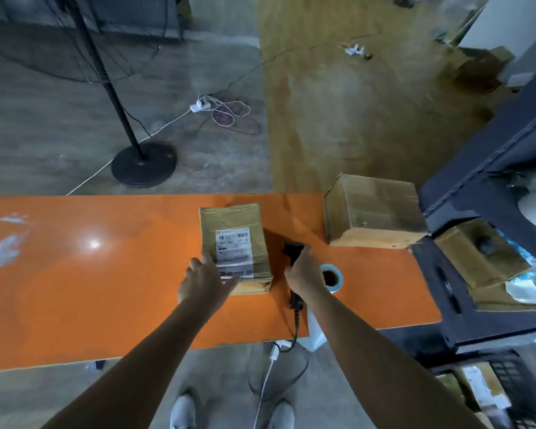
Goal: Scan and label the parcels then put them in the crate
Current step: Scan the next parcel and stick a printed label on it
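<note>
The parcel (234, 243) lay flat near the middle of the orange worktop (106, 289). It was a flattish brown rectangular packet with a creased, slightly glossy wrapping and soft folded edges. Its long axis ran away from the person, leaning a little to the left at the far end. A white printed label (233, 250) was stuck lengthwise on its top face, with the barcode towards the far end and the print reading upright to the person.

The left hand (203, 283) rested on the parcel's near left corner. Its grip was fully open, with the fingers straight and slightly spread, the fingertips (226, 278) reaching the near edge of the label and nothing clasped. Just right of the parcel, the right hand (305, 274) had its grip closed around the handle of a black scanner (293, 249). The scanner's blocky head pointed away, and its black cable (296, 323) trailed off the near edge of the worktop.

A blue-rimmed roll of labels (334, 274) stood just beside the right hand. Further right and back sat a worn, dented cardboard box (375, 212). Beyond the worktop's right end was a dark plastic crate (437, 274) holding brown cartons (480, 252).
</note>
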`<state>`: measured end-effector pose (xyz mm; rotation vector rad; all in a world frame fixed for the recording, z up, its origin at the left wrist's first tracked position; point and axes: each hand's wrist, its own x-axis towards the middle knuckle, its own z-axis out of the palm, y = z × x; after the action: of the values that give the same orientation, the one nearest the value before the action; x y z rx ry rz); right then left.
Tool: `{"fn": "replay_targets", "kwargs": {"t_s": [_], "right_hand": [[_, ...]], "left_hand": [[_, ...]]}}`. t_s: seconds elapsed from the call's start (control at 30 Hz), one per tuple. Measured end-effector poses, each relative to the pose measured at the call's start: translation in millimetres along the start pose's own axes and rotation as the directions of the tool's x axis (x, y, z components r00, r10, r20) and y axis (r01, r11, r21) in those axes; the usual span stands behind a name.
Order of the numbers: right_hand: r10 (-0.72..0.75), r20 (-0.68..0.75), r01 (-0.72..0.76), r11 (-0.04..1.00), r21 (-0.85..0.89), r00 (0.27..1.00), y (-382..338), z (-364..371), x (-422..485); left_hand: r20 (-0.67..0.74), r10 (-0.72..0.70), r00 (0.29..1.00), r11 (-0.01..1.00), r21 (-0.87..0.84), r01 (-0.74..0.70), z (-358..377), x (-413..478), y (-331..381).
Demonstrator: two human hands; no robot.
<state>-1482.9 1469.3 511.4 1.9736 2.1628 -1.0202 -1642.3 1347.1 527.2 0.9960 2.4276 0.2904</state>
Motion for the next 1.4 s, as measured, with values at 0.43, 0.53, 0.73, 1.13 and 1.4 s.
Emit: {"fn": "replay_targets", "kwargs": {"t_s": [0.43,0.53,0.73,1.13,1.4], "right_hand": [[0.001,0.067,-0.024,0.941,0.338,0.998,-1.8,-19.8,-9.2],[-0.044,0.053,0.022,0.936,0.351,0.998,-15.8,-43.1,-22.2],[-0.075,0.081,0.03,0.888,0.458,0.994,-59.5,-72.9,-54.3],[-0.053,0.104,-0.003,0.879,0.477,0.993,-111.9,-58.5,-104.2],[-0.054,0.124,-0.014,0.871,0.491,0.991,-117.1,-52.2,-115.3]], "left_hand": [[0.038,0.111,0.993,0.988,0.103,-0.114,3.8,-10.8,-19.7],[0.067,0.175,0.982,0.972,0.144,-0.183,-1.5,-9.4,-17.8],[0.099,0.269,0.958,0.949,0.143,-0.282,-11.3,-12.1,-20.3],[0.223,0.37,0.902,0.898,0.164,-0.409,-10.9,-7.6,-49.3],[0.233,0.389,0.891,0.899,0.115,-0.422,-12.8,-1.3,-55.8]]}}
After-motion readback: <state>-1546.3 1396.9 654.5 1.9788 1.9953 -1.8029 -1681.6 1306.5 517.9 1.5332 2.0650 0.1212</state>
